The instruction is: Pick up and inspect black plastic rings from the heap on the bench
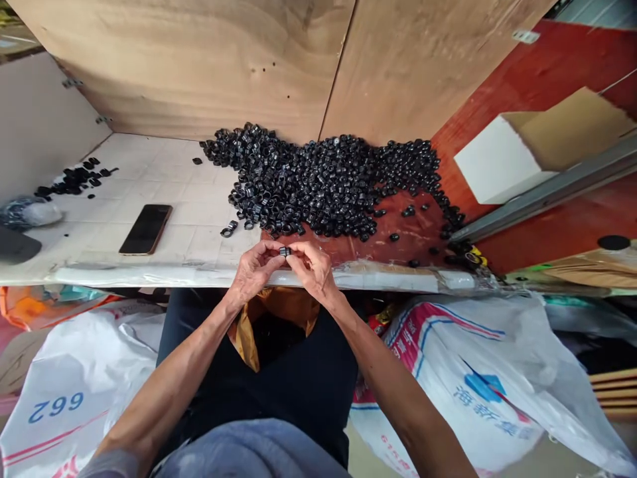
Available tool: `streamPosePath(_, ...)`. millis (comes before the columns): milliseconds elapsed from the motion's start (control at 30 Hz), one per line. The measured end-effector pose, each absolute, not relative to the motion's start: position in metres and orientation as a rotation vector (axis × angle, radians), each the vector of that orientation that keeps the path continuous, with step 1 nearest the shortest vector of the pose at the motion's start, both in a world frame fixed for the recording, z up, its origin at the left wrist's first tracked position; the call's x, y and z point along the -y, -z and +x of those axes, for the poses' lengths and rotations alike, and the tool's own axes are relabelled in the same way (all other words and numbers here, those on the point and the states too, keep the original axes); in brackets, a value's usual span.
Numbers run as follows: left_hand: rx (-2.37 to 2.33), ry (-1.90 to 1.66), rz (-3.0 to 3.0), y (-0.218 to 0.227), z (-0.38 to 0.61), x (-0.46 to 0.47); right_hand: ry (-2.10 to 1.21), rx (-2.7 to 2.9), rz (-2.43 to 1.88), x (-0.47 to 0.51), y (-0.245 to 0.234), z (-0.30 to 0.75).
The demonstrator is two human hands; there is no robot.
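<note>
Between my fingertips is a small black plastic part (pixel 284 251), ring-like in outline, though its exact kind is too small to make out. My left hand (pixel 259 265) pinches it from the left, and my right hand (pixel 312 265) pinches it from the right. Both hands are just above the table's front edge. Behind them lies a big heap of similar black plastic parts (pixel 318 179). A couple of loose ones (pixel 229 229) rest on the white surface left of the heap. Below my hands, an orange-yellow bag (pixel 246 342) hangs open at my lap, its inside dark.
A phone (pixel 146 230) lies left on the white tabletop (pixel 189 199). Further left are a small black pile (pixel 74 179) and a plastic-wrapped bundle (pixel 30 212). An open carton (pixel 507 159) stands right beside a metal bar (pixel 547 189). White woven sacks (pixel 462 358) flank my legs.
</note>
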State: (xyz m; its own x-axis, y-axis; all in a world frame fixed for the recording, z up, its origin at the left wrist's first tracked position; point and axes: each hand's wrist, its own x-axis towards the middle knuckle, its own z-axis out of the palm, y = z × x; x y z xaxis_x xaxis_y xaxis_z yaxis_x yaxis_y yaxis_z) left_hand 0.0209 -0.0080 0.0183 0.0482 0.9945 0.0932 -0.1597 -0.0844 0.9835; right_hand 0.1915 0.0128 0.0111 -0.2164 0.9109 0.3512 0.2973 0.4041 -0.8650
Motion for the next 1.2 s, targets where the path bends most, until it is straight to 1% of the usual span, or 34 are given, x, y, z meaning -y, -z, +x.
streamPosePath(200,-1.157,-1.264,1.379,-0.026,0.016,0.039,-0.991,1.659,-1.116,0.017,-0.017,0.191)
streamPosePath(333,-1.145,-1.165,1.214,-0.021,0.015,0.062,-1.096,1.625,-1.123,0.036,-0.015,0.187)
streamPosePath(400,-1.192,-1.15,1.265,-0.014,0.015,0.072,-1.252,1.535,-1.21,0.045,-0.014,0.184)
streamPosePath(500,-1.265,-1.158,1.521,-0.003,0.014,0.084,-1.496,1.363,-1.312,0.057,-0.008,0.184)
streamPosePath(567,-1.233,-1.142,1.494,0.005,0.015,0.088,-1.468,1.368,-1.277,0.063,-0.003,0.185)
streamPosePath(667,-1.138,-1.095,1.257,0.012,0.017,0.091,-1.232,1.495,-1.185,0.072,0.006,0.187)
streamPosePath(733,-1.147,-1.081,1.279,0.017,0.018,0.094,-1.221,1.474,-1.198,0.078,0.013,0.186)
streamPosePath(767,-1.181,-1.083,1.377,0.02,0.017,0.095,-1.293,1.391,-1.224,0.08,0.017,0.184)
streamPosePath(867,-1.244,-1.107,1.846,0.036,0.011,0.1,-1.662,0.978,-1.228,0.084,0.028,0.178)
streamPosePath(967,-1.146,-1.104,2.271,0.056,0.001,0.103,-1.995,0.647,-1.187,0.084,0.039,0.175)
streamPosePath(1033,-1.036,-1.036,2.454,0.061,-0.005,0.104,-2.119,0.584,-1.27,0.085,0.044,0.176)
streamPosePath(1067,-0.975,-0.978,2.509,0.058,-0.007,0.104,-2.115,0.639,-1.348,0.086,0.046,0.177)
streamPosePath(1100,-0.926,-0.907,2.535,0.051,-0.009,0.104,-2.036,0.769,-1.43,0.087,0.046,0.179)
streamPosePath(1133,-0.9,-0.836,2.533,0.04,-0.01,0.102,-1.871,0.957,-1.489,0.088,0.045,0.181)
streamPosePath(1200,-0.957,-0.742,2.455,0.012,-0.012,0.093,-1.374,1.379,-1.465,0.084,0.037,0.187)
